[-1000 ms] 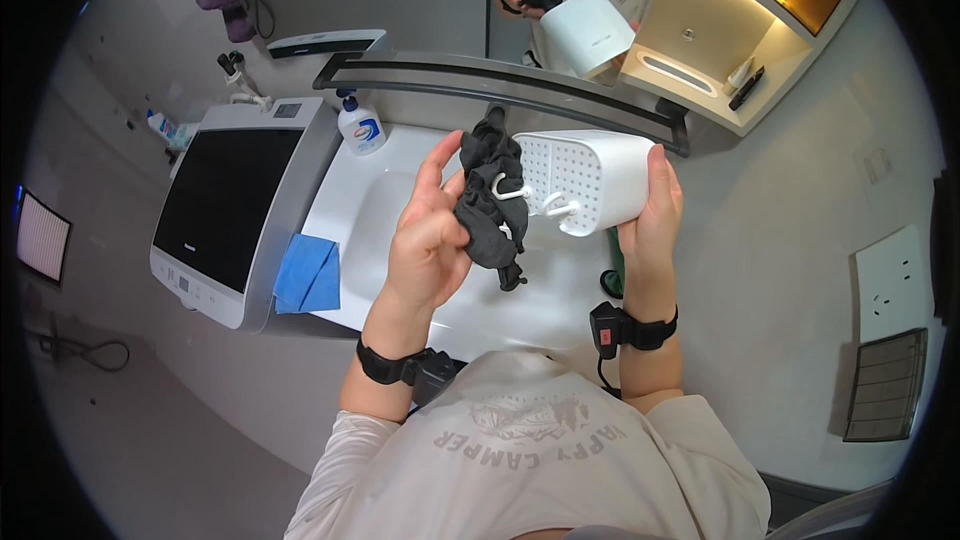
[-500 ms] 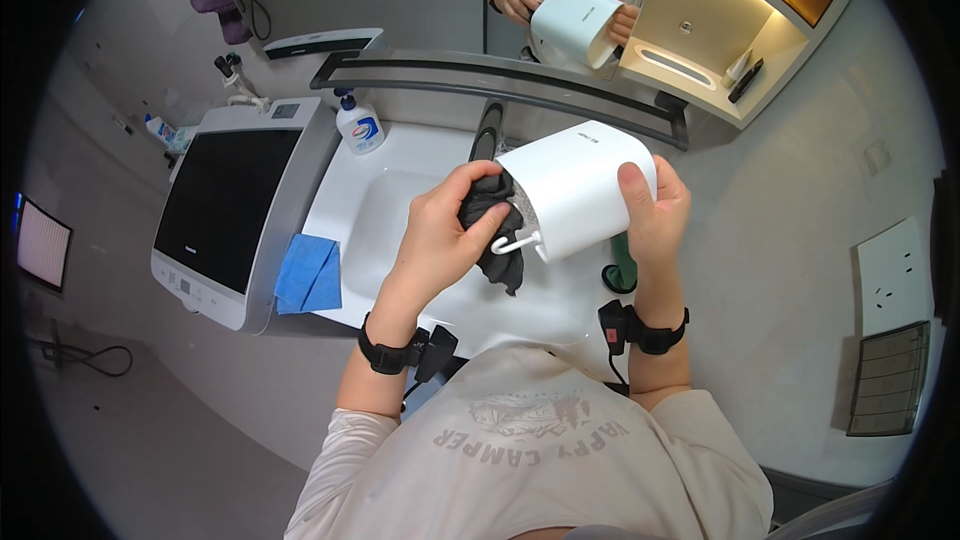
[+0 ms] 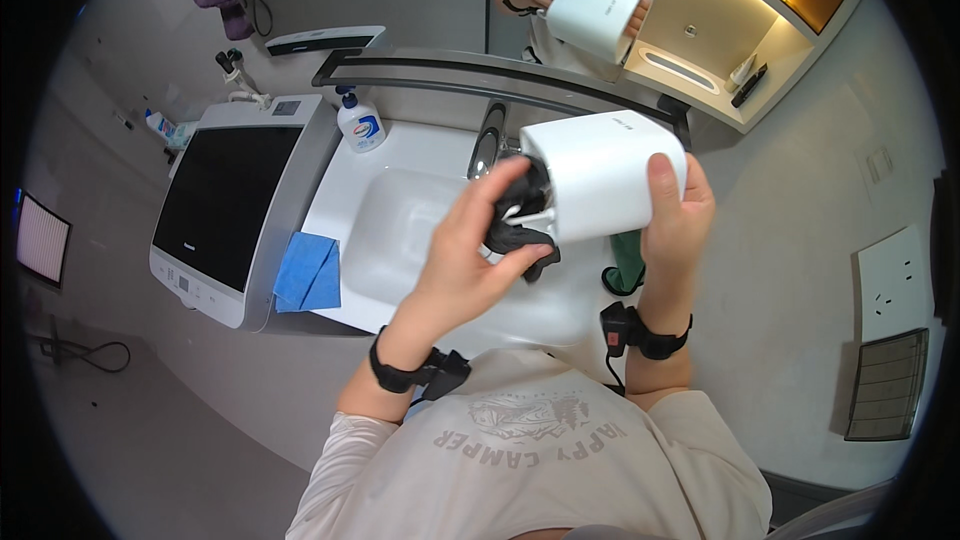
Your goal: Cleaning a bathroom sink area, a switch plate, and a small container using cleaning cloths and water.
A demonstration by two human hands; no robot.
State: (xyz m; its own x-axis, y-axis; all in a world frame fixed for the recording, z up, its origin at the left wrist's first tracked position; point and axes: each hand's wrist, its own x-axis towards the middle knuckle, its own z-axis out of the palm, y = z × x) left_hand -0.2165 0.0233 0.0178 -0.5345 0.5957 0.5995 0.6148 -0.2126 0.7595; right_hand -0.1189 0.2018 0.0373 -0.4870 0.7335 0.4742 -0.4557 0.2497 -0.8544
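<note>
Over the sink point(image 3: 385, 230), my right hand point(image 3: 680, 210) grips a white plastic container point(image 3: 610, 175) by its right end, thumb on the upper face. The container lies tilted on its side, its left end facing my left hand point(image 3: 460, 255). That hand is closed around a crumpled black cloth point(image 3: 518, 238), fingers above and thumb below, pressed against the container's left end. A white hook point(image 3: 530, 220) juts from this end across the cloth. My fingers and the cloth hide most of the opening.
Behind the container stands a dark faucet point(image 3: 488, 135), with a white pump bottle point(image 3: 360, 125) to its left. A folded blue cloth point(image 3: 308, 275) hangs at the sink's left edge, beside a grey appliance with a black lid point(image 3: 225, 200). Something green point(image 3: 626, 262) sits near my right wrist.
The container has moved right and slightly up, and its opening now faces me less. My left hand has followed rightward, spreading its fingers wider around the black cloth.
</note>
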